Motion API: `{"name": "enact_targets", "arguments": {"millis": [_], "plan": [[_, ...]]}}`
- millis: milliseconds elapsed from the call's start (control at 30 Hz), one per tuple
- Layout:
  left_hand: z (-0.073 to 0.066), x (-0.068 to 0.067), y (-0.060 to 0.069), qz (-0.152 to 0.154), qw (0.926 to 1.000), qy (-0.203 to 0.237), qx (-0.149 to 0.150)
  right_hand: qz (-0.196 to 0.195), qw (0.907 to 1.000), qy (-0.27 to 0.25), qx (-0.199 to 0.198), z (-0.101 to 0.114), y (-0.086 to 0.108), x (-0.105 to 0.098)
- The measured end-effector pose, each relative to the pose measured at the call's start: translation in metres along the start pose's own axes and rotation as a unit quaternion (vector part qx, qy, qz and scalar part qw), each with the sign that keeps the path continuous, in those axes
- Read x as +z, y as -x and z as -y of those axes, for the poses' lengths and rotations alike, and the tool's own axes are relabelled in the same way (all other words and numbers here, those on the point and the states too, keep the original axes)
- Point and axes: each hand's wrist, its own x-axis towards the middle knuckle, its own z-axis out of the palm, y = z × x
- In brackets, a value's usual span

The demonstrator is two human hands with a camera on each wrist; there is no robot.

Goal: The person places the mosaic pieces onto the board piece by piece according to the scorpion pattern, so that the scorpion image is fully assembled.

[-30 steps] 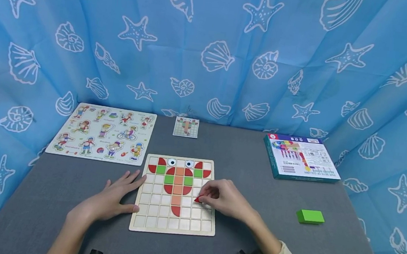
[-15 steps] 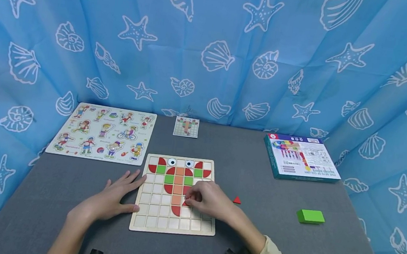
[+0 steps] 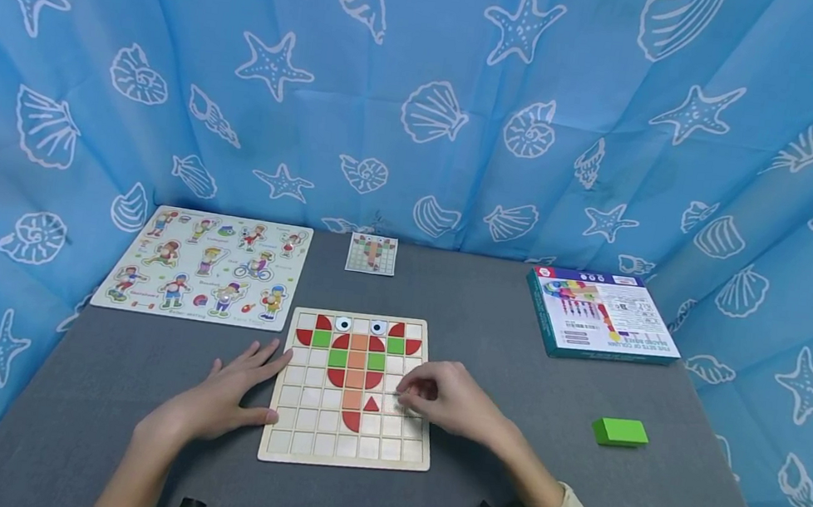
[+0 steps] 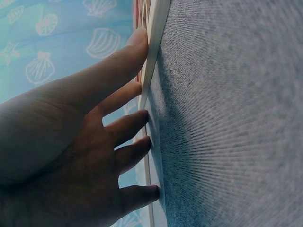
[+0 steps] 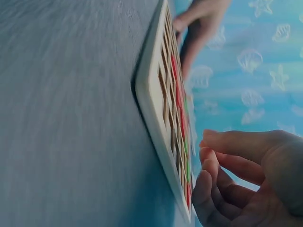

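Note:
A wooden grid board [image 3: 345,460] carries red, green, orange and eye pieces set out as a figure. A red triangle [image 3: 372,403] lies in a cell right of the lowest orange square. My right hand [image 3: 450,399] hovers over the board's right side, apart from that triangle. Its fingers [image 5: 208,156] are loosely curled with the thumb near the index fingertip, and nothing shows between them. With fingers spread, my left hand [image 3: 217,395] rests against the board's left edge, its thumb and fingertips touching the rim in the left wrist view.
A small pattern card [image 3: 372,255] lies behind the board. A picture puzzle board [image 3: 205,264] is at the back left and a teal-edged box [image 3: 602,318] at the back right. Over on the right sits a green block [image 3: 619,432].
My right hand carried the red triangle left, let it go in a cell, and moved back right. Another red triangle, seen half a second ago on the table, is now out of sight. The left hand stayed put.

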Motion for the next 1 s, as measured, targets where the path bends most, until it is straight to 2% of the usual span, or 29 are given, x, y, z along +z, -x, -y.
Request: {"name": "enact_targets", "arguments": {"millis": [200, 400, 667, 867, 1000], "plan": [[-0.001, 0.0, -0.001, 0.004, 0.9999, -0.007, -0.015, -0.019, 0.9984, 0.022, 0.048, -0.022, 0.025, -0.028], [-0.002, -0.001, 0.001, 0.002, 1.0, -0.006, -0.003, -0.025, 0.9951, 0.042, 0.086, -0.04, 0.045, -0.048], [-0.002, 0.0, 0.0, 0.006, 0.9998, -0.01, -0.016, -0.032, 0.9938, 0.056, 0.09, -0.051, 0.052, -0.048], [-0.004, -0.002, 0.001, 0.008, 0.9998, -0.003, -0.016, -0.034, 0.9934, 0.047, 0.099, -0.052, 0.052, -0.047], [-0.017, -0.006, 0.004, 0.014, 0.9994, -0.014, -0.03, -0.034, 0.9941, 0.03, 0.098, -0.048, 0.051, -0.045]]}}
